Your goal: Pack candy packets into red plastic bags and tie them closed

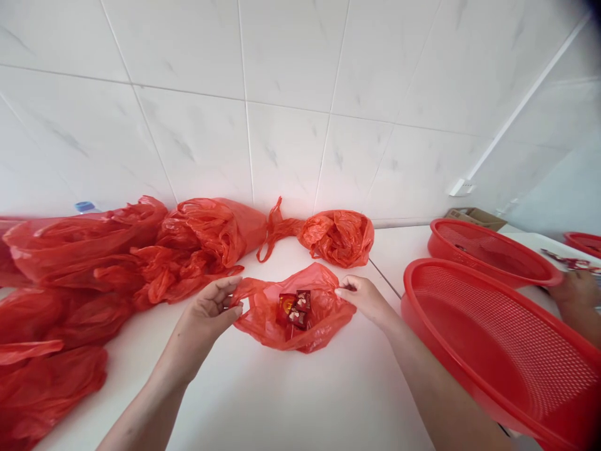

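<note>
A thin red plastic bag [272,335] lies on the white table in front of me with its mouth spread wide. Inside it are several small dark red and orange wrapped packets [297,310]. My left hand [213,307] pinches the bag's left edge between thumb and fingers. On the other side, my right hand [359,294] grips the right edge of the mouth, thumb and forefinger together. Both hands hold the bag's rim apart, and its bottom rests on the table.
Filled red plastic bags [206,228] crowd the left side, and another bag [338,238] sits against the tiled wall. Two red mesh baskets [488,351] stand at the right. Beyond them, another person's hand [577,291] is near some packets. A cardboard box [479,217] is behind.
</note>
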`<control>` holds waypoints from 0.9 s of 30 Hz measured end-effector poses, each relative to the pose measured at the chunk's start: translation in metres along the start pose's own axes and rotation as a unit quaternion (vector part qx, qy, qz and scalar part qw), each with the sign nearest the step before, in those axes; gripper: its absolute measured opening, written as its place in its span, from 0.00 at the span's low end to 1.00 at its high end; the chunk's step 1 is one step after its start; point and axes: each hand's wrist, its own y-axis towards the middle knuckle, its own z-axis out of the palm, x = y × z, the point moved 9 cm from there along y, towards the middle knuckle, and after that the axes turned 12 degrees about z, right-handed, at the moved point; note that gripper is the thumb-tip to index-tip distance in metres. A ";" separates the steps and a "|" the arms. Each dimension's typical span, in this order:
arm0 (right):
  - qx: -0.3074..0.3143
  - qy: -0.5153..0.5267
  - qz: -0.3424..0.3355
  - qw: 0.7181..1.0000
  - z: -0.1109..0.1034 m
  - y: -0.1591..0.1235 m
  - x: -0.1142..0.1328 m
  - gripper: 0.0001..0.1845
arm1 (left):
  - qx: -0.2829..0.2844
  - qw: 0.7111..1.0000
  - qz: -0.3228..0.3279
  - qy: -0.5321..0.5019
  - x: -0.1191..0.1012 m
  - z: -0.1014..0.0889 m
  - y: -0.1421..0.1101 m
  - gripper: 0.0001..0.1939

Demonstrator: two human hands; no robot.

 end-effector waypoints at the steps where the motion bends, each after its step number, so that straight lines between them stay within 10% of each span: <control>1: 0.004 0.022 -0.001 1.000 -0.003 -0.001 0.002 0.12 | 0.000 1.000 0.003 -0.006 -0.001 0.000 0.000 0.22; 8: -0.019 0.061 0.012 0.998 -0.017 -0.009 0.010 0.16 | -0.017 1.000 0.010 -0.014 -0.001 -0.003 0.003 0.19; 16: -0.038 -0.183 0.035 0.982 -0.003 -0.020 -0.005 0.07 | -0.012 1.000 0.012 0.003 -0.003 0.000 0.001 0.22; 22: -0.052 -0.076 0.017 0.996 -0.039 -0.011 0.016 0.08 | 0.007 0.998 0.030 0.055 -0.017 0.010 0.006 0.27; 27: -0.056 0.345 -0.040 0.936 -0.080 0.001 0.041 0.09 | 0.006 0.976 0.116 0.183 -0.042 0.009 0.021 0.25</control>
